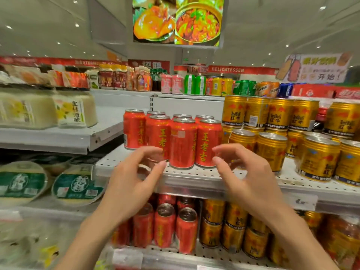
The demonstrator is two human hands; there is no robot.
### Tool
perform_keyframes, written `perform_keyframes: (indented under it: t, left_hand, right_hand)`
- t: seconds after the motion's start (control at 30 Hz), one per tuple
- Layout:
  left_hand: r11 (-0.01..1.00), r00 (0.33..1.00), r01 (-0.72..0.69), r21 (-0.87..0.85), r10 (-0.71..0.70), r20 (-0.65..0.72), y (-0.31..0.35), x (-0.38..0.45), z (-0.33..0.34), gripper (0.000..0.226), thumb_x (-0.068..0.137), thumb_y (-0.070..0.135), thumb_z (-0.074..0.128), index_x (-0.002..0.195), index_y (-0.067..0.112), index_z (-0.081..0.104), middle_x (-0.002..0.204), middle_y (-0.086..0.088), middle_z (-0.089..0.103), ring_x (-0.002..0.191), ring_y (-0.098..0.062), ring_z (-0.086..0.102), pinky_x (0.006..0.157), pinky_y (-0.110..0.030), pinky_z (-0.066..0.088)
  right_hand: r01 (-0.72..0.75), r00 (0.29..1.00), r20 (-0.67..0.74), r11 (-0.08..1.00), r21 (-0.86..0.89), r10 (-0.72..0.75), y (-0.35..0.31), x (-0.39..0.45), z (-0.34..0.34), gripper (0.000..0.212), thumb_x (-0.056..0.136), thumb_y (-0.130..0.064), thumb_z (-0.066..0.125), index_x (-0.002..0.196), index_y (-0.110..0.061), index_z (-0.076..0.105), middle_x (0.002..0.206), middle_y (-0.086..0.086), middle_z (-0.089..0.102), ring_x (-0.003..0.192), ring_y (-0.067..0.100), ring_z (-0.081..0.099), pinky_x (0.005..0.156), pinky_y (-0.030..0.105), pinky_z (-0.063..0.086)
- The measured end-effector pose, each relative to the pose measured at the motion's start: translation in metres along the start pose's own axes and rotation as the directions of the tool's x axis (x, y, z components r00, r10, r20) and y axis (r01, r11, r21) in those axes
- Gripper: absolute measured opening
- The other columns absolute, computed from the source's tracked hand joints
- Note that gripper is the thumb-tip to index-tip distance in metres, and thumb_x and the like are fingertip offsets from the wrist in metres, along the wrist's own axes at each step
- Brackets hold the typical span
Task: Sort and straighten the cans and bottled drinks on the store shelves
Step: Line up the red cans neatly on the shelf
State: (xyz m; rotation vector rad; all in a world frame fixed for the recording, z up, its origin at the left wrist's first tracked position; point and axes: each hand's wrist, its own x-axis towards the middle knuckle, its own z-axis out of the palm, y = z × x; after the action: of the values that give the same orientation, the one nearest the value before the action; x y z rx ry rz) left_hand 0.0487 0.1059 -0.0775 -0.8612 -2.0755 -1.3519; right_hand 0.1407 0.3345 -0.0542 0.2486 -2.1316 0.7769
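Several red cans (182,141) with gold lettering stand upright in a tight block on the white perforated shelf (196,173). My left hand (134,178) hovers just in front of the leftmost front can, fingers loosely curved, holding nothing. My right hand (245,172) hovers in front of the rightmost front red can (208,142), fingers curved, also empty. Neither hand clearly touches a can. Gold cans (270,151) stand stacked to the right on the same shelf.
More red cans (165,225) and gold cans (231,228) fill the shelf below. Pale jars (72,110) sit on the left shelf, green-lidded tubs (78,186) below them. Mixed cans and bottles (194,84) line the top shelf.
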Motion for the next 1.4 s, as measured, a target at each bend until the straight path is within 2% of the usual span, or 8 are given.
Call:
perform_keyframes:
  t: [0.13,0.27,0.47,0.67,0.87,1.17,1.3,1.4]
  left_hand:
    - [0.961,0.983,-0.182,0.21,0.184,0.009,-0.021,0.051,-0.027,0.035,0.09,0.038,0.068,0.122,0.028,0.061,0.106,0.01,0.06,0.092,-0.006,0.062,0.077,-0.027,0.054]
    - [0.887,0.955,-0.29,0.359,0.24,0.177,-0.028,0.092,-0.038,0.056,0.086,0.055,0.06,0.134,0.028,0.049,0.122,0.001,0.049,0.11,-0.016,0.054,0.092,-0.041,0.054]
    - [0.85,0.895,-0.355,0.389,0.189,0.403,-0.029,0.127,-0.034,0.06,0.085,0.063,0.061,0.135,0.034,0.047,0.131,0.002,0.052,0.115,-0.019,0.056,0.097,-0.045,0.052]
    - [0.884,0.868,-0.368,0.289,0.215,0.448,-0.034,0.135,-0.037,0.051,0.084,0.06,0.066,0.125,0.035,0.048,0.122,0.001,0.064,0.106,-0.018,0.06,0.093,-0.043,0.052]
    - [0.899,0.844,-0.348,0.267,0.176,0.506,-0.035,0.137,-0.07,0.05,0.083,0.055,0.071,0.123,0.034,0.05,0.115,0.01,0.064,0.097,-0.011,0.061,0.081,-0.029,0.049]
    - [0.86,0.835,-0.369,0.354,0.139,0.532,-0.055,0.141,-0.126,0.051,0.08,0.062,0.068,0.123,0.041,0.05,0.128,0.012,0.062,0.103,-0.006,0.058,0.088,-0.03,0.049]
    - [0.925,0.843,-0.293,0.242,0.131,0.521,-0.066,0.139,-0.128,0.05,0.081,0.055,0.071,0.124,0.041,0.05,0.127,0.015,0.06,0.104,-0.001,0.059,0.091,-0.036,0.055]
    - [0.953,0.844,-0.24,0.183,0.111,0.524,-0.069,0.14,-0.125,0.048,0.082,0.048,0.074,0.123,0.042,0.051,0.122,0.016,0.06,0.101,0.002,0.061,0.086,-0.032,0.055]
  right_hand:
    - [0.21,0.973,-0.026,0.931,-0.297,-0.228,-0.008,0.053,0.023,0.025,0.094,-0.033,0.063,0.11,-0.014,0.068,0.104,-0.003,0.066,0.101,0.015,0.059,0.089,0.033,0.05]
    - [0.229,0.973,0.118,0.866,-0.445,-0.197,-0.015,0.093,0.039,0.045,0.092,-0.052,0.051,0.116,-0.017,0.067,0.119,0.001,0.064,0.114,0.019,0.057,0.099,0.045,0.047]
    - [0.139,0.985,0.154,0.902,-0.409,-0.082,-0.015,0.1,0.046,0.052,0.091,-0.063,0.043,0.108,-0.022,0.07,0.101,-0.008,0.07,0.094,0.015,0.061,0.093,0.047,0.05]
    - [0.106,0.989,0.139,0.898,-0.427,-0.051,-0.022,0.098,0.048,0.038,0.095,-0.051,0.057,0.111,-0.019,0.071,0.101,-0.012,0.065,0.097,0.005,0.054,0.106,0.048,0.044]
    - [0.067,0.989,0.148,0.905,-0.419,-0.004,-0.028,0.098,0.046,0.052,0.09,-0.061,0.048,0.114,-0.02,0.07,0.108,-0.006,0.069,0.102,0.015,0.06,0.093,0.046,0.051]
    - [0.1,0.984,0.179,0.9,-0.425,-0.024,-0.024,0.101,0.052,0.044,0.087,-0.06,0.057,0.106,-0.02,0.062,0.101,-0.006,0.062,0.093,0.015,0.056,0.088,0.042,0.049]
    - [0.104,0.973,0.229,0.858,-0.502,0.016,-0.024,0.1,0.051,0.052,0.085,-0.067,0.055,0.117,-0.026,0.054,0.103,-0.017,0.059,0.098,-0.001,0.045,0.115,0.051,0.03]
    - [0.07,0.976,0.212,0.847,-0.528,0.051,-0.029,0.1,0.052,0.053,0.085,-0.067,0.056,0.12,-0.028,0.052,0.113,-0.011,0.065,0.113,0.009,0.055,0.125,0.049,0.009]
